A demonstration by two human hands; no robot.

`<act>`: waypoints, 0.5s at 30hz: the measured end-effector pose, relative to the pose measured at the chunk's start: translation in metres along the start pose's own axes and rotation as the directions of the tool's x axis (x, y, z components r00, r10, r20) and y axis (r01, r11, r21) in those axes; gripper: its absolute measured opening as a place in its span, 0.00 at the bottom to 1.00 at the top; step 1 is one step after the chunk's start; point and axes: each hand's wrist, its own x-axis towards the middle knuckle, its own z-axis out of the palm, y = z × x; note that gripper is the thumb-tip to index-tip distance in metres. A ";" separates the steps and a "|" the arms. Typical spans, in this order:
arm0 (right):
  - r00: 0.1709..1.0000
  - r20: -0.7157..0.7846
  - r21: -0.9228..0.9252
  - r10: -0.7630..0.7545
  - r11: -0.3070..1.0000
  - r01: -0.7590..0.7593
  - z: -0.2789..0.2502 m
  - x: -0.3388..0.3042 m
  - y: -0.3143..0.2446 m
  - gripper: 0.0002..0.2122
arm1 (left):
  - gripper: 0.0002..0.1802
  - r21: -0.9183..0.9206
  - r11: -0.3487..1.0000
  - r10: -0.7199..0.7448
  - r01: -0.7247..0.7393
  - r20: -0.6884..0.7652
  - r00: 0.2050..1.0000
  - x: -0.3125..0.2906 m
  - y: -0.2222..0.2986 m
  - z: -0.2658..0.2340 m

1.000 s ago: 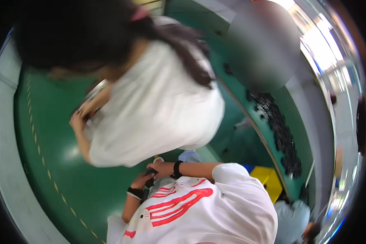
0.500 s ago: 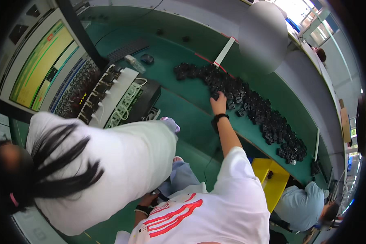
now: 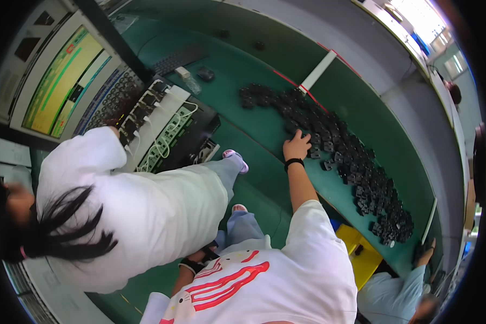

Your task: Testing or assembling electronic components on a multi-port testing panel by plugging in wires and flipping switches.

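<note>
1. We reach our right hand [image 3: 297, 146] out over the green bench [image 3: 264, 124], a black band on the wrist.
2. Its fingers rest spread and flat on the near edge of a long heap of small black parts [image 3: 351, 162]; nothing is closed inside the hand.
3. The heap runs along the bench from just beyond the hand toward the far right, beside a white strip [image 3: 317, 71] on the back wall.
4. Our left hand [image 3: 197, 262] sits low against our white shirt with a red print [image 3: 264, 281], also with a dark wrist band. We cannot tell whether it is closed or holding anything.
5. A co-worker in white [image 3: 140, 210] bends beside us on the left, one arm stretched to a rack of white cables and black units [image 3: 162, 119].
6. Behind that rack stands a screen showing green and yellow [image 3: 62, 81].
7. A yellow bin [image 3: 362, 254] sits under the bench edge to our right.
</note>
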 end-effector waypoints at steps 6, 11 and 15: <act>0.995 0.094 -0.112 0.036 0.993 -0.025 0.008 0.008 0.016 0.20 | 0.29 -0.048 0.974 -0.218 0.222 0.082 0.973 -0.018 -0.023 0.012; 0.997 -0.040 0.262 -0.062 0.963 0.071 0.007 0.000 0.035 0.22 | 0.24 -0.014 0.906 -0.419 0.424 0.127 0.899 -0.062 0.026 -0.013; 0.985 0.122 0.828 -0.126 0.560 -0.031 -0.040 -0.045 0.034 0.21 | 0.24 -0.510 0.806 -0.366 0.301 -0.029 0.930 -0.126 -0.056 -0.027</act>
